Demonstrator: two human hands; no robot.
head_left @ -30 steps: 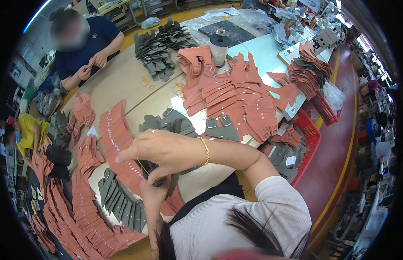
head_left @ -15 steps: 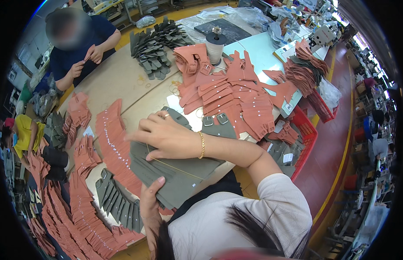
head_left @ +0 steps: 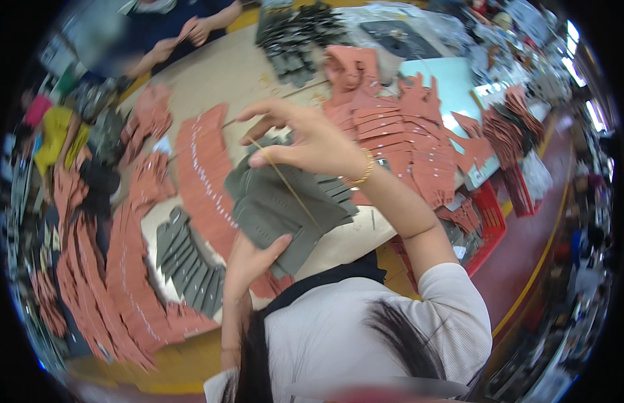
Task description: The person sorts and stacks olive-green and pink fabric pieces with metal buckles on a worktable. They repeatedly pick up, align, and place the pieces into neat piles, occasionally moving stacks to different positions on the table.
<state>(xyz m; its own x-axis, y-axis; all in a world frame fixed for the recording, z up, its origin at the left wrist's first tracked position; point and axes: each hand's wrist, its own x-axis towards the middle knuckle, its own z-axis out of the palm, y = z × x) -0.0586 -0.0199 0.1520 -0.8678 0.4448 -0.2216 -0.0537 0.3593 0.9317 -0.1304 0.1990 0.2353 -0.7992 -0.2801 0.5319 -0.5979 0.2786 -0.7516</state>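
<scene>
A stack of grey-green cut pieces, leather-like and with small slots, is tilted above the table in front of me. My left hand grips its near edge, thumb on top and fingers hidden beneath. Over the stack my right hand, with a gold bracelet at the wrist, pinches a thin tan rubber band between thumb and finger. The band is drawn taut in a line down across the top piece; where it runs underneath is hidden. The other right fingers are raised and curved.
Coral pieces lie in an overlapping row left of the stack and in a large pile to its right. Grey-green pieces fan out at near left. A red basket stands at right. Across the table a person's hands hold a coral piece.
The stack has been lifted and tilted, its top pieces now turned differently. My right hand has risen off it, pulling the rubber band taut. The whole view has also shifted.
</scene>
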